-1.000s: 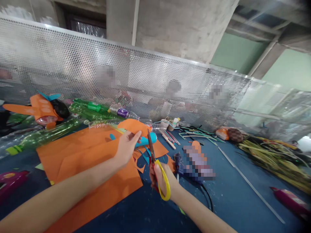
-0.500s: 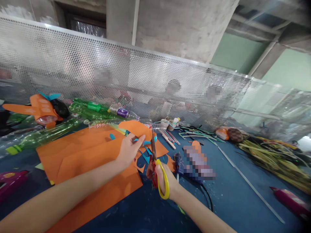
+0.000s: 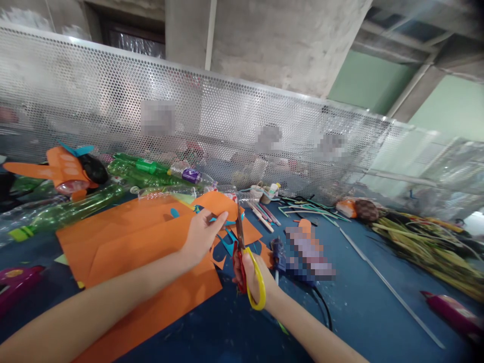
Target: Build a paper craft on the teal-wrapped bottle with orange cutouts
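Observation:
My left hand (image 3: 204,232) pinches a small cut piece of orange paper (image 3: 218,203) between thumb and fingers. Wrapped round the yellow and red handles of a pair of scissors (image 3: 256,282) is my right hand (image 3: 251,275). The scissor blades point up and away, touching or very near the right edge of the orange piece; whether they are parted is hard to make out. Below my left forearm lie large orange paper sheets (image 3: 151,297). Orange and blue paper scraps (image 3: 229,243) are scattered on the blue table beneath the scissors.
Green plastic bottles (image 3: 83,204) and an orange plane-like model (image 3: 62,169) lie at the left. A blue glue gun (image 3: 279,256) with a black cord is right of the scissors. Dried stalks (image 3: 419,247) and a magenta glue gun (image 3: 451,312) lie farther right. Perforated metal mesh (image 3: 242,121) stands behind.
The orange piece has turned and tilted in my left hand, showing a different outline. My right hand and the scissors have shifted slightly to the right.

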